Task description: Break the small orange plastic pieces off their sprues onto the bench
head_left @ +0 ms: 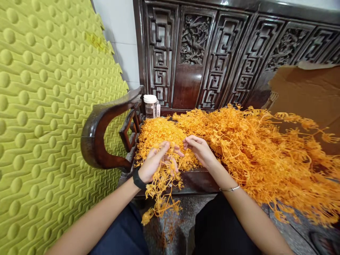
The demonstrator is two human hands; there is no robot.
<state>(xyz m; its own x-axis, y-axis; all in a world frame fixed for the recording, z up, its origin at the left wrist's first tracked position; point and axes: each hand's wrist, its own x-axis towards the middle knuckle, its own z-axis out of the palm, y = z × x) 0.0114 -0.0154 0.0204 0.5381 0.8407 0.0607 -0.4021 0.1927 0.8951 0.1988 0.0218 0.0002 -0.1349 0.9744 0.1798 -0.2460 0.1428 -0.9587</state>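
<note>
My left hand is closed around an orange artificial flower branch, whose small blossoms hang down below the wrist over the bench's front edge. My right hand is just to the right of it, thumb and fingertips pinched together; whatever is between them is too small to make out. Behind both hands lies a heap of loose orange blossoms on the seat. To the right spreads a large pile of orange branches, with stems and flower heads tangled together.
A dark carved wooden bench stands ahead, its curved armrest on the left. Beside the armrest is a clear cup with a white lid. Yellow-green foam matting rises at left. Brown cardboard leans at right.
</note>
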